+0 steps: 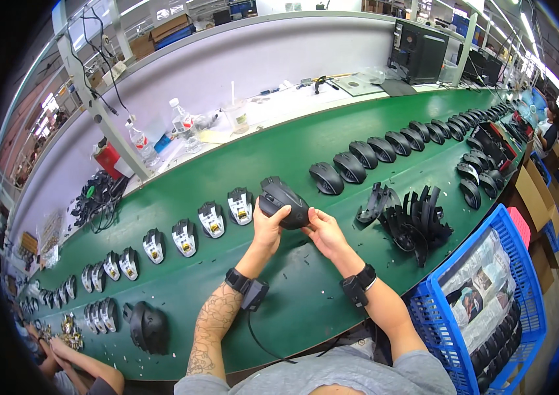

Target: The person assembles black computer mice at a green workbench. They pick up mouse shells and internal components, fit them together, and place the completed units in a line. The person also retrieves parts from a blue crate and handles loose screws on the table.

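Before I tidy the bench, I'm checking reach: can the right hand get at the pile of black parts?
Probably yes: the pile of black parts lies to the right of the right hand, with nothing large visible between. The hand would first leave the black mouse, which the left hand also holds.

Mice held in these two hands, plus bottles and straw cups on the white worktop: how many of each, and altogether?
Held black computer mouse: 1
Clear plastic bottles: 2
Clear cup with straw: 1
Total: 4
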`<state>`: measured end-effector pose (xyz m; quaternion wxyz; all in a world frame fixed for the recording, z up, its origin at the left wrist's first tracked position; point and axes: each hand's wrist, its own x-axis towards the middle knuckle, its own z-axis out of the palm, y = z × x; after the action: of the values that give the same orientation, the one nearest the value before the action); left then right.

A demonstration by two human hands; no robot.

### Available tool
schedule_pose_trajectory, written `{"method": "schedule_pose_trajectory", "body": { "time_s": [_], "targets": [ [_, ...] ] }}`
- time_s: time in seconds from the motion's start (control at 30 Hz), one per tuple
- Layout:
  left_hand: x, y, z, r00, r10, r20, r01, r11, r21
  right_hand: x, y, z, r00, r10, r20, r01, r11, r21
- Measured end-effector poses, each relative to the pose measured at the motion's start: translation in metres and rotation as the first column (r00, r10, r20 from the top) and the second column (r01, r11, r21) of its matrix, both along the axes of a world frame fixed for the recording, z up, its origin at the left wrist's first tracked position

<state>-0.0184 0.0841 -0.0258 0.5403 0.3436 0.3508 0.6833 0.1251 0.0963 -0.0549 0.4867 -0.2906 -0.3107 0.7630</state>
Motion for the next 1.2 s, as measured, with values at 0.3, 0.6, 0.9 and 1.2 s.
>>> {"method": "schedule_pose_trajectory", "body": {
  "time_s": [0.3, 0.6, 0.9, 1.2],
  "targets": [
    [0.003, 0.000, -0.007, 1.000, 0.010, -0.027, -0.014, 0.989, -0.149, 0.001, 0.002, -0.014, 0.999, -0.030, 0.037, 0.032, 0.998, -0.048],
    [-0.018, 0.012, -0.010, 0.963, -0.008, 0.271, 0.132, 0.887, -0.443, -0.001, 0.010, -0.010, 0.918, -0.208, 0.339, 0.177, 0.977, 0.119],
    [-0.014, 0.000, 0.009, 0.913, -0.239, 0.330, 0.367, 0.835, -0.410, 0.022, 0.011, 0.022, 0.366, -0.509, 0.780, 0.076, 0.851, 0.520],
    [-0.007, 0.012, 0.002, 0.935, -0.127, 0.333, 0.267, 0.868, -0.419, 0.050, 0.017, 0.009, -0.420, -0.637, 0.647, -0.131, 0.748, 0.651]
  ]
}}
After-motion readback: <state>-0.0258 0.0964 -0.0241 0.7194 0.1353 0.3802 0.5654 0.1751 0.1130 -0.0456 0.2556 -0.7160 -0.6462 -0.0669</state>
